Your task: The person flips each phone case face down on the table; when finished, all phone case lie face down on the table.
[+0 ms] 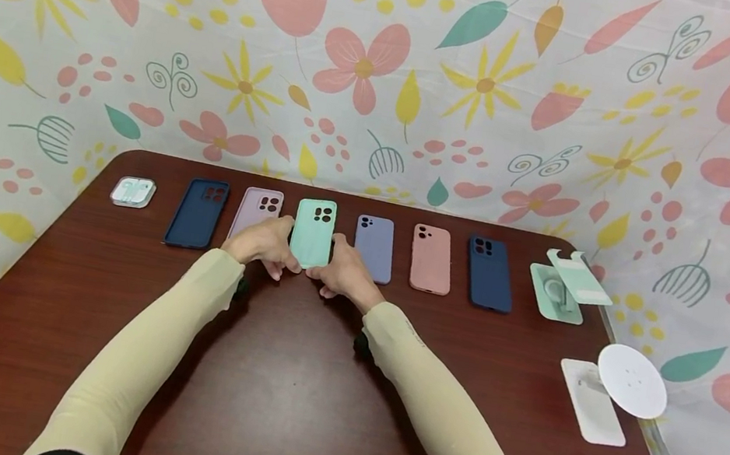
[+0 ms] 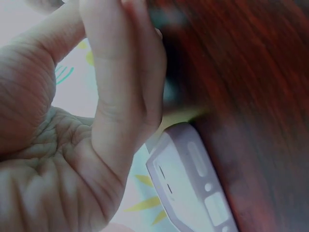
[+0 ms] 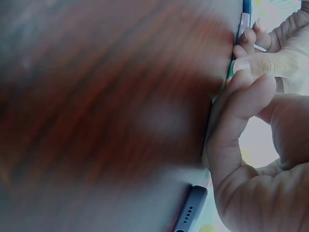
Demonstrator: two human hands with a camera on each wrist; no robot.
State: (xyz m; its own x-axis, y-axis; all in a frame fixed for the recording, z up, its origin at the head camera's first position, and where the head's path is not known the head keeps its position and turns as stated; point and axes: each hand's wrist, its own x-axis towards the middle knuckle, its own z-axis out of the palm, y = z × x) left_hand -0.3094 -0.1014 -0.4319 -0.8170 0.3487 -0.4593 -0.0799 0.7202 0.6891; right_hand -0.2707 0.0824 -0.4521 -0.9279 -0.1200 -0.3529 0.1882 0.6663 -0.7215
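A mint green phone case (image 1: pixel 312 234) lies upright in the row, camera cut-outs at its far end. My left hand (image 1: pixel 266 244) holds its left edge and near left corner, while my right hand (image 1: pixel 346 270) holds the right edge and near right corner. Left of it, partly covered by the left hand, is a lilac phone case (image 1: pixel 259 210), whose end with port openings shows in the left wrist view. A periwinkle phone case (image 1: pixel 376 249) lies just beyond the right hand. In the right wrist view, fingers of both hands meet near a thin green edge.
A dark blue case (image 1: pixel 197 214) and a small clear box (image 1: pixel 132 192) lie left. To the right are a pink case (image 1: pixel 432 259), another dark blue case (image 1: pixel 490 274), a green folding stand (image 1: pixel 556 294) and a white stand (image 1: pixel 594 403). A floral curtain (image 1: pixel 389 66) borders the table.
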